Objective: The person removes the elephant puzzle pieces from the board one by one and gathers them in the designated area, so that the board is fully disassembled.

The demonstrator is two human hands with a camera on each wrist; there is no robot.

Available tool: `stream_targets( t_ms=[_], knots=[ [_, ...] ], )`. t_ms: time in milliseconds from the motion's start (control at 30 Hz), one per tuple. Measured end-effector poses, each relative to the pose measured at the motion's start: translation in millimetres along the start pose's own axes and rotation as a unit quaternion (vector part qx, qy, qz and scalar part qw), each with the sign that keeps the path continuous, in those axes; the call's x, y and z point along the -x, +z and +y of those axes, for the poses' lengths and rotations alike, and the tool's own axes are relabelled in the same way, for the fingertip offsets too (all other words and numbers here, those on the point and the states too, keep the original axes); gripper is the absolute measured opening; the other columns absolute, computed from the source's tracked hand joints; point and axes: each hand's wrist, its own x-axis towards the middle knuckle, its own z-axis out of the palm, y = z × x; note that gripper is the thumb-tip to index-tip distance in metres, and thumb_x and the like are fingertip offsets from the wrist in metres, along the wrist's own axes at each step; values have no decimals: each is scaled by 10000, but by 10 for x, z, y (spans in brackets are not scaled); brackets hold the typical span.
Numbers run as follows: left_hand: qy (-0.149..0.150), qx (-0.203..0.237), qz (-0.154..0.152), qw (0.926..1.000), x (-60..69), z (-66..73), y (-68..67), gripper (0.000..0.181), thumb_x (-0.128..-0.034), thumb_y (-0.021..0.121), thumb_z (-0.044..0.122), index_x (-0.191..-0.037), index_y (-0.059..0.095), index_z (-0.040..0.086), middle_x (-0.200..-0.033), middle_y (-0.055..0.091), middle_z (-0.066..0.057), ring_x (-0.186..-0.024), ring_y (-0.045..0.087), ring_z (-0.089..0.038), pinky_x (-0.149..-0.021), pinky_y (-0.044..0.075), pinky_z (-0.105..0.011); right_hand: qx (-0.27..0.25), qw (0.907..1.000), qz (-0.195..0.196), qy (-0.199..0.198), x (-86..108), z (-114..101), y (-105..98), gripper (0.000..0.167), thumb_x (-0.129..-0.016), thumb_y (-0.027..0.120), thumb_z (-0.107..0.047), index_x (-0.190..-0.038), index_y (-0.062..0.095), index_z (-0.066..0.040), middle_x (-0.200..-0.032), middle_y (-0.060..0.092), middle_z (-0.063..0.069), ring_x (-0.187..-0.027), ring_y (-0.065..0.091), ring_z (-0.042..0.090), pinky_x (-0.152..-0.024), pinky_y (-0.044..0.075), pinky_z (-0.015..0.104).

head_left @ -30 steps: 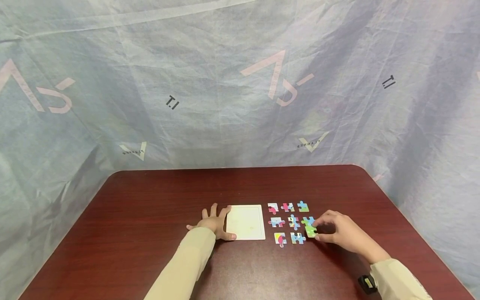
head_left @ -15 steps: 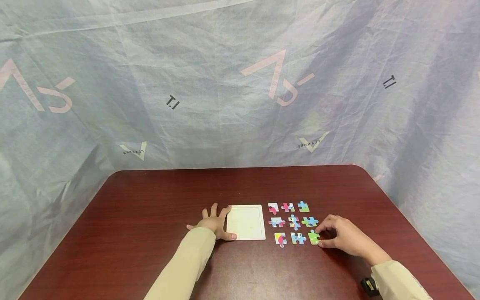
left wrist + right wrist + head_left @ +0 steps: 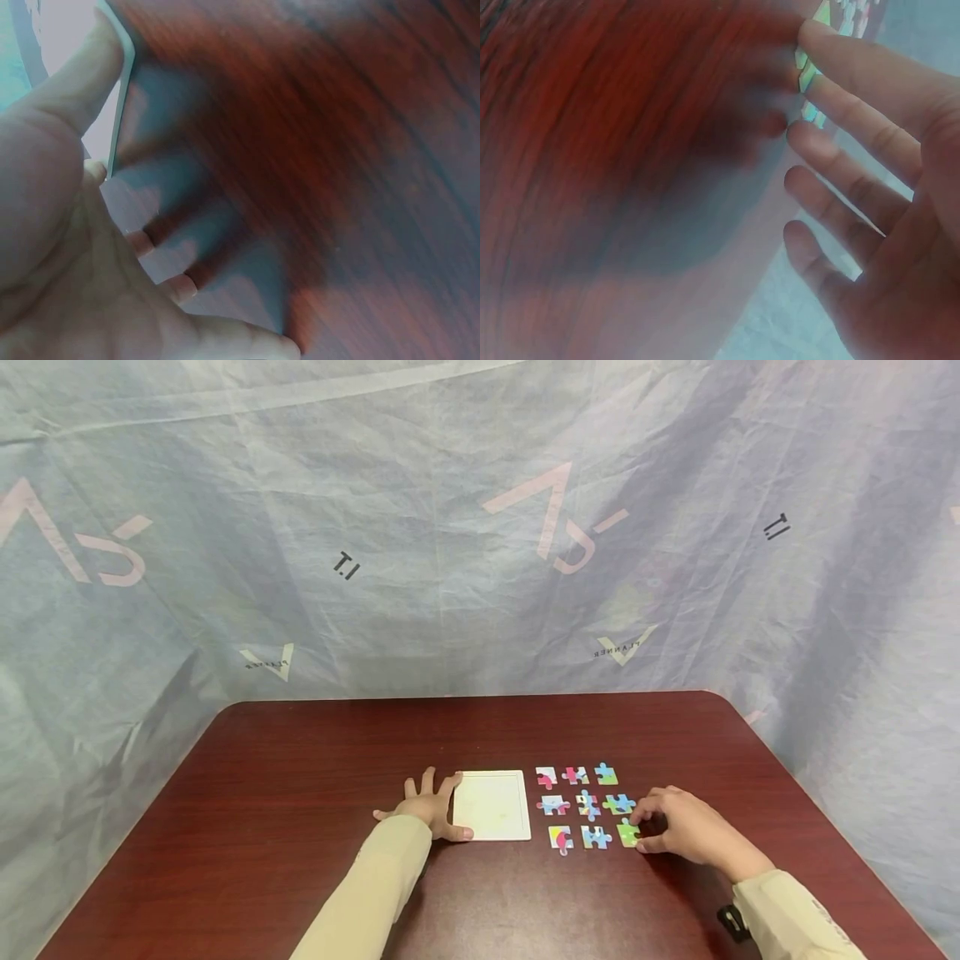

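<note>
In the head view, my left hand (image 3: 426,808) rests with spread fingers at the left side of a square white puzzle tray (image 3: 491,806). Its thumb (image 3: 94,64) and index finger touch the tray's near and far left corners. Right of the tray lie several jigsaw pieces in three rows of three. My right hand (image 3: 686,827) pinches the green puzzle piece (image 3: 627,834) at the near right corner of this layout between thumb and index finger. That piece is flat on the table. In the right wrist view, the other fingers (image 3: 829,161) extend loosely beside it.
The dark red wooden table (image 3: 300,777) has rounded far corners. A grey-blue printed cloth (image 3: 420,568) hangs behind it and at both sides. A black band (image 3: 732,923) shows at the right wrist.
My right hand has brought the green puzzle piece slightly right and nearer, down into the near right corner of the layout. My left hand and the tray stay put.
</note>
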Motion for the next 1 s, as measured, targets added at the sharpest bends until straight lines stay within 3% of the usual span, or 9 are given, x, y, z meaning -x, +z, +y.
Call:
stream_targets(
  t_ms=[133,267,467,733,1000],
  knots=[
    [-57,-44,11,10000,-43,-40,38,988,-830,833,460,-1612,251,303,-1683,78,-125,-1528,78,-431,-968,176,-887,37,9999,-40,-110,-12,-15,5,251,-744,918,-284,-930,757,-236,-916,628,-124,-836,527,134,-698,502,359],
    [-125,-44,3,9999,-61,-73,63,998,-832,826,472,-1617,231,316,-1689,61,-108,-1536,57,-421,-972,168,-886,268,9995,-126,55,-49,-79,6,250,-728,928,-276,-905,756,-240,-924,640,-114,-865,555,156,-729,514,391],
    [-217,-1,-37,9998,17,-43,25,990,-830,831,455,-1611,246,289,-1677,96,-115,-1529,84,-427,-968,195,-882,486,9984,-243,168,-104,-198,-18,238,-698,947,-244,-844,760,-214,-873,652,-94,-843,579,171,-703,525,401],
    [51,174,80,9998,178,63,-101,911,-852,834,399,-1588,316,256,-1665,132,-146,-1510,130,-445,-980,206,-872,604,9967,-327,442,-143,-244,-87,254,-664,964,-202,-801,751,-202,-819,647,-76,-758,541,130,-624,510,352],
    [8,69,21,10000,185,93,-103,917,-856,825,414,-1594,302,269,-1666,122,-137,-1508,127,-431,-985,193,-872,912,9957,-157,91,-136,-303,-83,238,-642,969,-164,-761,764,-169,-763,659,-71,-694,544,119,-599,516,347]
  ],
)
